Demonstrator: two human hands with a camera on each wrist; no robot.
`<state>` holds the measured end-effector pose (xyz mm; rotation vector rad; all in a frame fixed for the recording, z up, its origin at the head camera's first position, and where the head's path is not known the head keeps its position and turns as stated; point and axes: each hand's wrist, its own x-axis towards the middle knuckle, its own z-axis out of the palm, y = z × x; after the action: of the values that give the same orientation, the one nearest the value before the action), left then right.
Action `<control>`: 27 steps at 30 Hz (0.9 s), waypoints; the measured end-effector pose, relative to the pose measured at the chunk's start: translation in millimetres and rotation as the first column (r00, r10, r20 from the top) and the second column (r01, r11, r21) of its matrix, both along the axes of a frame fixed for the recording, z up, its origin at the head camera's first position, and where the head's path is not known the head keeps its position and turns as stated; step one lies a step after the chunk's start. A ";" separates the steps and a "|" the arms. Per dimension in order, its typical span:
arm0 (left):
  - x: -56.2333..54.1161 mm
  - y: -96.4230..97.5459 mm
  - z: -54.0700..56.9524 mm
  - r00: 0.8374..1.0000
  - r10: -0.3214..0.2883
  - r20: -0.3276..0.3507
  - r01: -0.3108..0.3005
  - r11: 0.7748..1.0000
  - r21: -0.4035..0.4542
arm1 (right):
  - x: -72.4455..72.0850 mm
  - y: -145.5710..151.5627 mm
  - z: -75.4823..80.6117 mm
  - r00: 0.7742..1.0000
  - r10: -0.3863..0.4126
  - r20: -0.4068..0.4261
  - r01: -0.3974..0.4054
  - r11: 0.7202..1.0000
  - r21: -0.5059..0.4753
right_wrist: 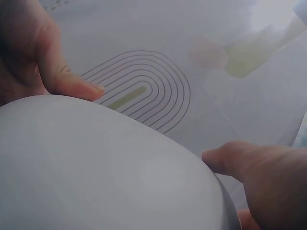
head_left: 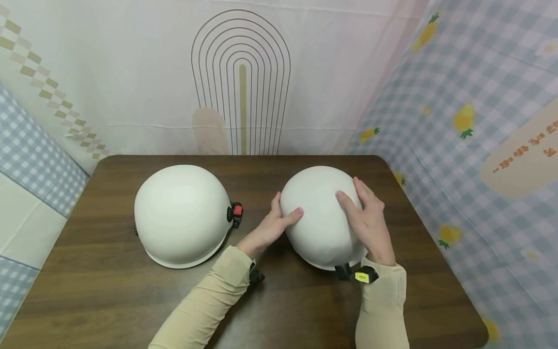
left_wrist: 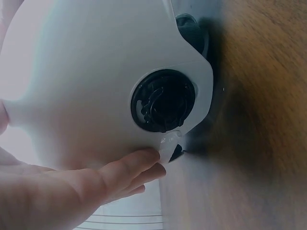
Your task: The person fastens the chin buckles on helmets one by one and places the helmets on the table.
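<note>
On the right half of the table, a white hard-shell helmet (head_left: 320, 220) sits dome up between both hands. My left hand (head_left: 272, 224) holds its left side, thumb on the dome and fingers along the side. In the left wrist view, those fingers lie beside a round black fitting (left_wrist: 163, 100) near the helmet's rim. My right hand (head_left: 369, 218) grips the opposite side, thumb over the dome and fingers on the far right edge. The right wrist view shows both thumbs against the smooth white shell (right_wrist: 110, 163). The helmet's inside is hidden.
A second white helmet (head_left: 180, 215) stands dome up on the left, with a black-and-red fitting (head_left: 236, 212) on its right side. Both helmets are on a dark wooden table (head_left: 87, 291). Patterned cloth (head_left: 148, 72) hangs behind the table and along its sides.
</note>
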<state>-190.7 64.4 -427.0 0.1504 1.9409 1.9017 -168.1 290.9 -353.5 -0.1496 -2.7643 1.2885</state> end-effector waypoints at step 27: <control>7.5 3.9 4.2 0.999 0.033 0.013 -0.032 0.999 -0.041 | 0.9 -3.0 14.1 1.000 0.019 0.009 -0.019 0.996 0.090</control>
<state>-183.3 68.3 -422.8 0.0946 1.9831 1.8777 -167.2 287.9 -339.4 -0.1230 -2.8316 1.1667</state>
